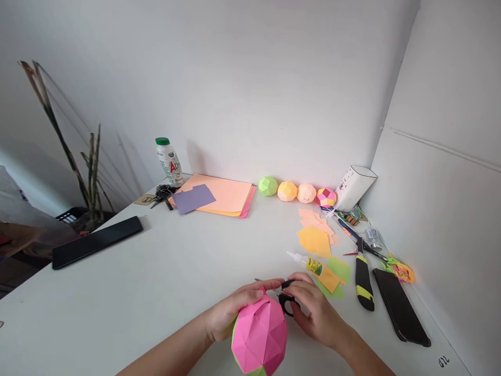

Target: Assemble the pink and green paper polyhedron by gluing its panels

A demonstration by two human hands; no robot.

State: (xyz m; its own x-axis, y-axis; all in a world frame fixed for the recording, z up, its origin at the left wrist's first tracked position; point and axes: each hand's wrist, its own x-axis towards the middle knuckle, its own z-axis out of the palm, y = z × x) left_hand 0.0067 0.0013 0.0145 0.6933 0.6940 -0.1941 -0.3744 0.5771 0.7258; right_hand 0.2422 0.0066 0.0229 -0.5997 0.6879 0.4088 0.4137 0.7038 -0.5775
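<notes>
- At the bottom centre of the frame our left hand (229, 313) curls over the top of the pink paper ball (260, 337), a faceted shell with a green edge showing underneath.
- Our right hand (315, 308), just right of the ball, is closed on the black handles of the scissors (287, 298). The blade tip pokes out leftward above the ball.
- We judge the ball to be light, hollow and easily dented. It is best held with spread fingertips on the folded edges, not squeezed across the flat faces.
- We count four smaller paper balls (287, 191) in a row along the wall, right of centre: green, yellow, peach and a pink-patterned one.
- There is one glue bottle (309, 262), one utility knife (363, 279) and one green-capped bottle (169, 162).
- One long black slab (96, 241) lies at mid left and one black phone (401, 310) at lower right.
- There is one stack of coloured sheets (223, 196). The loose cut pieces (315, 237) overlap too much for us to count.
</notes>
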